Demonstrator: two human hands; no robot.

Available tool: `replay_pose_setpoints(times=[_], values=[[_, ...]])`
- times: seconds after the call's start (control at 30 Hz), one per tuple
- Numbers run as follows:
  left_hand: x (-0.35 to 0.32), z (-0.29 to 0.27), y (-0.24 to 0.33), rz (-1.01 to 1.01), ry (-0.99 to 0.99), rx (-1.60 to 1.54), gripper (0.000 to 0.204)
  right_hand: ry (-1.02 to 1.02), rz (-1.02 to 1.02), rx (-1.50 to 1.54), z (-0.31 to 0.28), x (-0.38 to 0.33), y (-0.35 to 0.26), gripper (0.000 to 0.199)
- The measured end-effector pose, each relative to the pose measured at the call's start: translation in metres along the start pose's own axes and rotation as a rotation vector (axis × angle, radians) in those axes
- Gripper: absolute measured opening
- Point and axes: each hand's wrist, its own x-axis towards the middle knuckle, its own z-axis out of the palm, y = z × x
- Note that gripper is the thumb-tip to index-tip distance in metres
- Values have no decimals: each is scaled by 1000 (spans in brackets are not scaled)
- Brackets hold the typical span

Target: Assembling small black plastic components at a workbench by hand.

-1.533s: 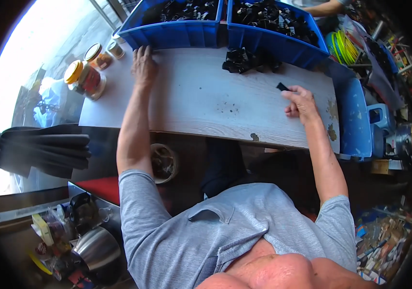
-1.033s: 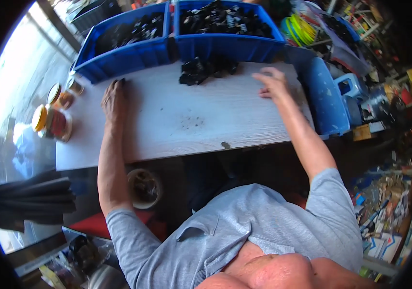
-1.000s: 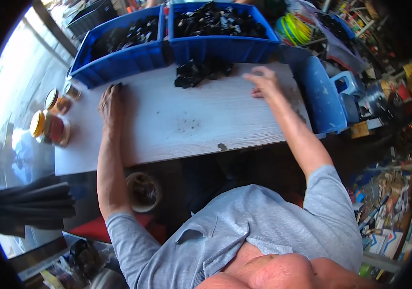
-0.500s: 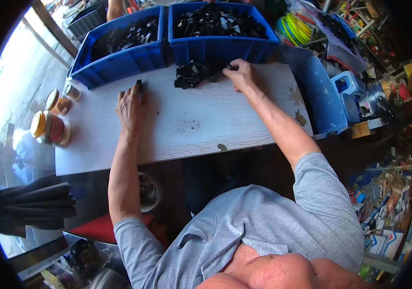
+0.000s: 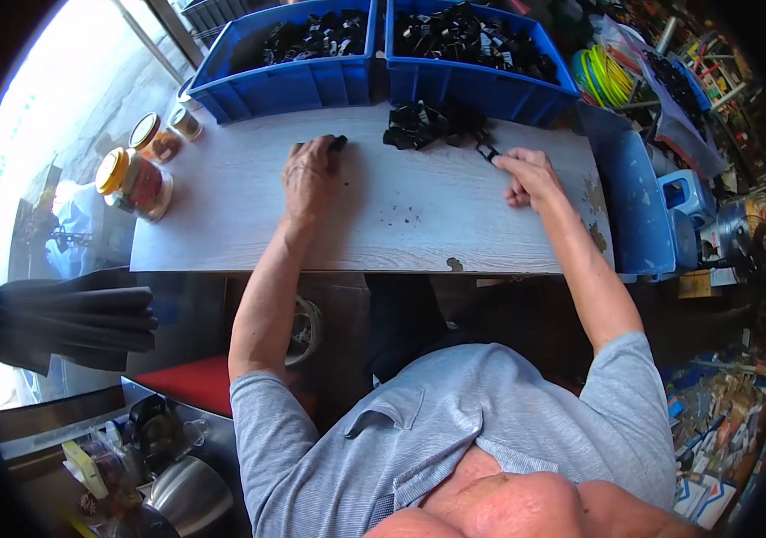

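Left hand (image 5: 307, 179) and right hand (image 5: 535, 179) both pinching, pale tabletop (image 5: 239, 224)

Left to right from where I'm standing. Far left of the frame: dark folded cloth (image 5: 78, 314), one end lost in the black rim. Upper left: yellow-lidded jar (image 5: 136, 186), contents hard to make out. Left blue bin (image 5: 284, 90), top of the frame, upper edge cut off, full of black parts.

Left hand, just left of the upper middle: back up, fingers bunched, small black piece (image 5: 339, 143) at the tips. Mostly covered; exact grip hidden. Visible end points to upper right; long axis can't be told.

Upper middle: dark pile (image 5: 419, 125) in front of the right blue bin (image 5: 481, 81); single parts blur together. That bin's top is cut off too.

Right hand, right of the pile: thumb and forefinger pinching a second black piece (image 5: 488, 153) by its near end, other fingers curled under. Long axis slants; free end points to upper left, at the pile. Touching it or not, can't tell. Pinched end hidden by the fingertips.

Right side: light-blue tub (image 5: 638, 202) beside the tabletop, its inside mostly in shadow.
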Motion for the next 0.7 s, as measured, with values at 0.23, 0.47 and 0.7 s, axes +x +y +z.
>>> replay_pose_setpoints(times=[0.23, 0.47, 0.7], values=[[-20, 0, 65, 29, -133, -186, 22, -124, 35, -141, 5, -27, 3, 28], [-24, 15, 118, -50, -81, -407, 30, -103, -63, -119, 14, -44, -3, 39], [-8, 46, 141, 221, -124, -411, 30, -162, -112, -246, 21, -32, 7, 32]])
